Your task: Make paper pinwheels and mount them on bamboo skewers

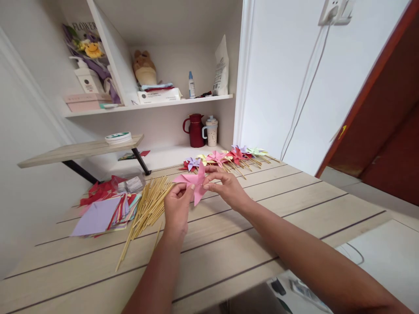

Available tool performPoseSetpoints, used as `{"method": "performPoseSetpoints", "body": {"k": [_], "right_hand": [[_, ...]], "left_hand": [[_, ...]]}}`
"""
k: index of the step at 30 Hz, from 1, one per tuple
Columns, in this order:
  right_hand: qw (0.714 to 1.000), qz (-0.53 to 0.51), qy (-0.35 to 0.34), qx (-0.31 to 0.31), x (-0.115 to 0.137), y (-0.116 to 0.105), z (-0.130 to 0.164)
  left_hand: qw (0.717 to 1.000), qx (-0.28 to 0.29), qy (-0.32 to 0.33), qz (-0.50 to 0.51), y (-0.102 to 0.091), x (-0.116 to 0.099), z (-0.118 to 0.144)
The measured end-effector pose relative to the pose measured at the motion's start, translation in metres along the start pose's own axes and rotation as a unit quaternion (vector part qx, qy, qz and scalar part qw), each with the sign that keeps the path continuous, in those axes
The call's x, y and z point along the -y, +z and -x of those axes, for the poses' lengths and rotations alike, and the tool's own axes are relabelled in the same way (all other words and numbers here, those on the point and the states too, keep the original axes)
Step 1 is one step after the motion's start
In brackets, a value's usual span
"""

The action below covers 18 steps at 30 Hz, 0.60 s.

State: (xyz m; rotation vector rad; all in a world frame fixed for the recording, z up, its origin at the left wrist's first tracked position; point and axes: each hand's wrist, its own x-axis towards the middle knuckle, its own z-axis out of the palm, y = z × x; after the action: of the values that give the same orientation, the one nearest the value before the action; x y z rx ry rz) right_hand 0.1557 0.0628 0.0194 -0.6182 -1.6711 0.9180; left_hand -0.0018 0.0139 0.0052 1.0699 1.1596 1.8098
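A pink paper pinwheel (193, 181) is held just above the wooden table (262, 226) between both my hands. My left hand (176, 207) pinches its lower left side. My right hand (225, 185) grips its right side near the centre with thumb and fingers. To the left of my left hand lies a pile of thin bamboo sticks (149, 205). Beside them is a stack of coloured paper squares (104, 213), lilac on top. Behind my hands a row of finished pinwheels (225, 158) on sticks lies along the table's far edge.
Red paper scraps (100, 189) and a small clear box (132, 184) lie at the far left. A dark red jug (195, 130) and a cup (211, 131) stand in the alcove. A wooden shelf (78, 150) juts out left. A white wall (294, 78) rises on the right.
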Motion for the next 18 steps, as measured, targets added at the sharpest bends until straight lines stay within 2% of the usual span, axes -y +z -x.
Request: {"method": "performPoseSetpoints", "body": {"k": [10, 18], "right_hand": [[0.999, -0.028, -0.004, 0.035, 0.004, 0.0047, 0.0015], [0.993, -0.091, 0.053, 0.044, 0.0026, 0.0062, 0.003]], "left_hand": [[1.0, 0.011, 0.01, 0.003, 0.0042, -0.0034, 0.0025], [1.0, 0.013, 0.005, 0.013, 0.0067, -0.0033, 0.0056]]}}
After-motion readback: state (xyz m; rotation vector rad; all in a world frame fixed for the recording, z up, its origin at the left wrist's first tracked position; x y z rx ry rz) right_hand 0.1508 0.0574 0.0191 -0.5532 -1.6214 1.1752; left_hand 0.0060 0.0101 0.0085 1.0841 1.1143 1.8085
